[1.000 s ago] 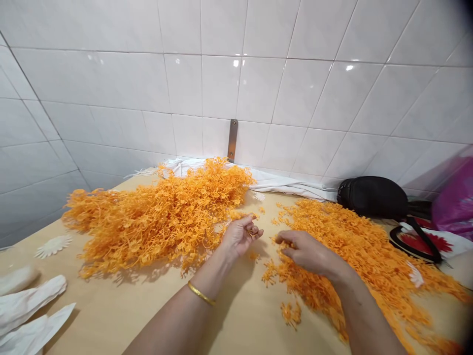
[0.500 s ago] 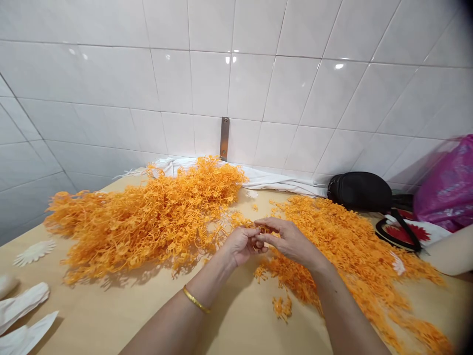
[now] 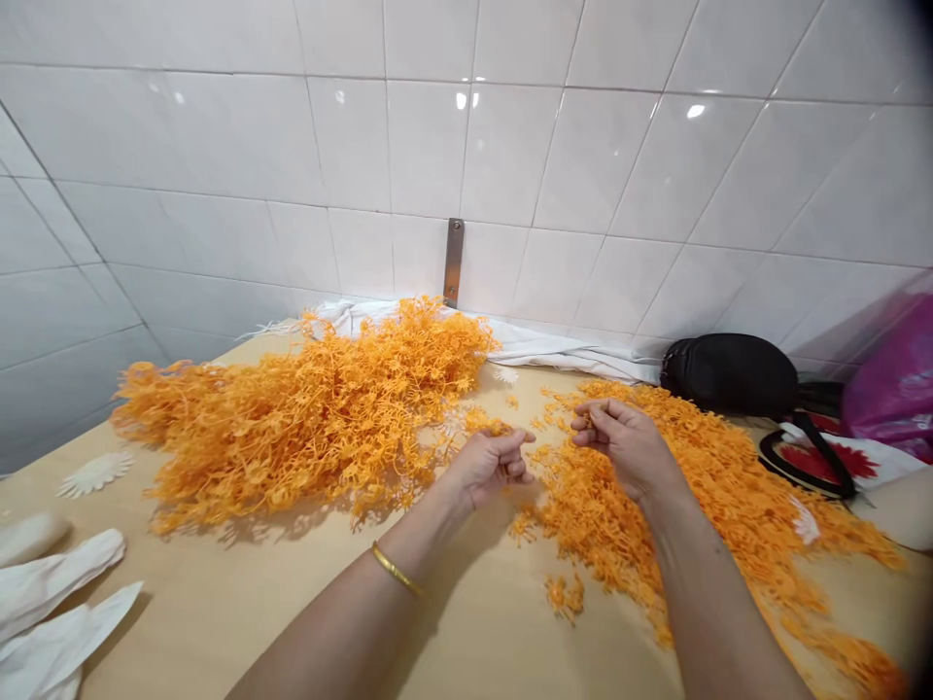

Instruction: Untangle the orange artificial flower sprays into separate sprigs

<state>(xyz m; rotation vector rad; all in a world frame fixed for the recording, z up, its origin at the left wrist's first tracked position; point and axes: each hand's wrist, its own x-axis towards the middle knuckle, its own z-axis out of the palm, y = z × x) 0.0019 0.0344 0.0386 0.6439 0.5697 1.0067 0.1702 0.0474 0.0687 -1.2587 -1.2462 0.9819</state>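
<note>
Nearby, black pouch [image 3: 736, 374] behind orange sprigs [image 3: 718, 476], left hand [image 3: 490, 467] and right hand [image 3: 633, 447] with curled grip, contents unclear

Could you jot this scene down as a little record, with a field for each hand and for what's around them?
Left hand: curled, beside small orange pieces; grip unclear
Left wrist: gold bangle
Right hand: fingertips drawn together, apart from the left; contents too small to tell
Left side: larger heap of orange sprigs
Right side: flatter spread of orange pieces
Surface: pale tabletop
Behind: white cloth, tiled wall
Far right: black pouch, purple bag
</note>
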